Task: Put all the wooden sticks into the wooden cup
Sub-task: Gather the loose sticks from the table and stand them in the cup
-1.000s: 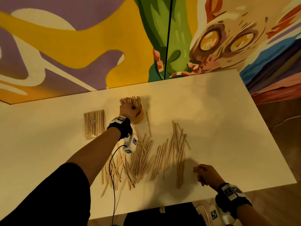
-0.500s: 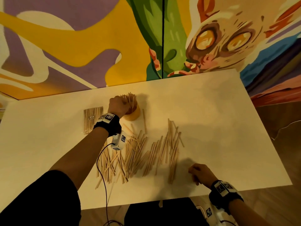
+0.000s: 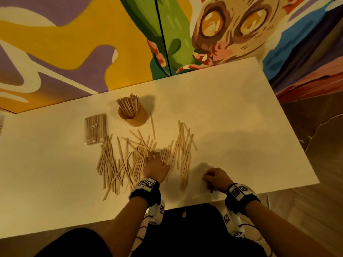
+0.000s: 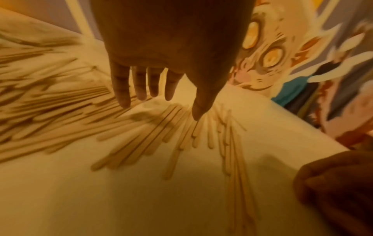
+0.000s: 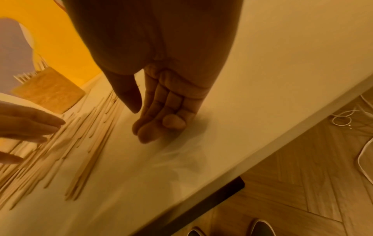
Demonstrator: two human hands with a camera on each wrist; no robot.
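Note:
A round wooden cup (image 3: pixel 136 118) stands at the back of the white table (image 3: pixel 241 112), with a bunch of sticks upright inside it. Loose wooden sticks (image 3: pixel 120 164) lie spread in front of it in a wide pile. My left hand (image 3: pixel 155 162) hovers low over the middle of that pile, fingers (image 4: pixel 121 89) straight and spread, thumb tip touching a stick (image 4: pixel 198 127), holding nothing. My right hand (image 3: pixel 213 178) rests near the front edge, right of the sticks, its fingers (image 5: pixel 149 129) loosely curled and empty. The cup (image 5: pixel 48 92) shows at the left of the right wrist view.
A clear packet of wrapped sticks (image 3: pixel 96 128) lies left of the cup. One single stick (image 3: pixel 152 125) lies just right of the cup. A painted mural wall (image 3: pixel 92 43) rises behind the table. Below the front edge are a wooden floor (image 5: pixel 302 183) and cables (image 5: pixel 343 118).
My left hand has left the cup, where it held sticks, and has come back toward me to the pile, now with straight fingers. The right hand has barely moved.

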